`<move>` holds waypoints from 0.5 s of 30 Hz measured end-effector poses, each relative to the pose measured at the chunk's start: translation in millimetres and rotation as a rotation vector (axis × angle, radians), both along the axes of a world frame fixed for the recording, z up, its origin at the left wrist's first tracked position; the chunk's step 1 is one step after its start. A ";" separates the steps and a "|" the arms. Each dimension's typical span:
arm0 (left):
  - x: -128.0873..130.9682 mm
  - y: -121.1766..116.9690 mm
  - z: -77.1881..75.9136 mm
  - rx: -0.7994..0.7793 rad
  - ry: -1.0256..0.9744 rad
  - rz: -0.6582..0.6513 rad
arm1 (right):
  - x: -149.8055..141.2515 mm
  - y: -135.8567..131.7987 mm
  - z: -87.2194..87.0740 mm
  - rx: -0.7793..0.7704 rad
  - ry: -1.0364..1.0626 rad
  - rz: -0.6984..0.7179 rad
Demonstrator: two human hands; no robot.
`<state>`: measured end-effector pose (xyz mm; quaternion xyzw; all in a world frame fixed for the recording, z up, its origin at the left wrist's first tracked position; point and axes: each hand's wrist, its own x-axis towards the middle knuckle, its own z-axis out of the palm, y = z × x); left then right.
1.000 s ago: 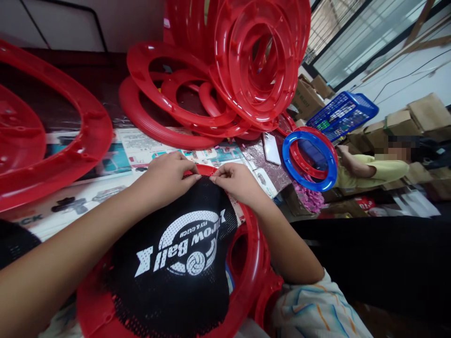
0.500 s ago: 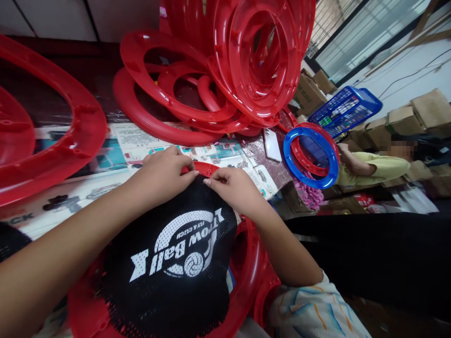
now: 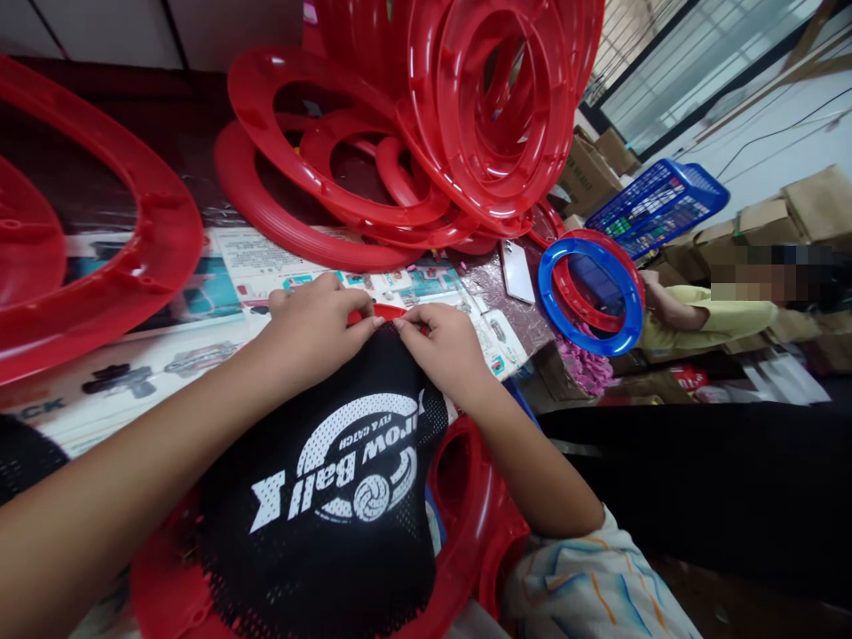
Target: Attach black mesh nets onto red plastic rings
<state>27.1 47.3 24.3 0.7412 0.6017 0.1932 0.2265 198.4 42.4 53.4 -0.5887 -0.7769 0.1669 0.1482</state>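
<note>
Room: window at one o'clock, boxes at two. Dark red desk under printed sheets; loose rings at twelve. Black cloth at six, over red ring; left hand, right hand: fingers clamped on its top edge. Cloth's right-end print now folded more.

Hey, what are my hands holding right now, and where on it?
The black mesh: left hand and right hand pinch its far edge, side by side, at the red ring.
</note>
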 end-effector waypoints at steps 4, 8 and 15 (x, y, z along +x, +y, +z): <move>2.8 -1.5 0.1 0.008 0.017 0.038 | -1.1 0.7 -2.5 0.038 -0.082 0.013; 4.1 -2.7 2.1 -0.019 0.030 0.046 | -3.0 -0.3 -1.6 0.067 -0.174 0.016; 4.3 -3.2 2.2 -0.015 0.062 0.052 | -4.1 -0.1 -2.1 0.068 -0.209 -0.004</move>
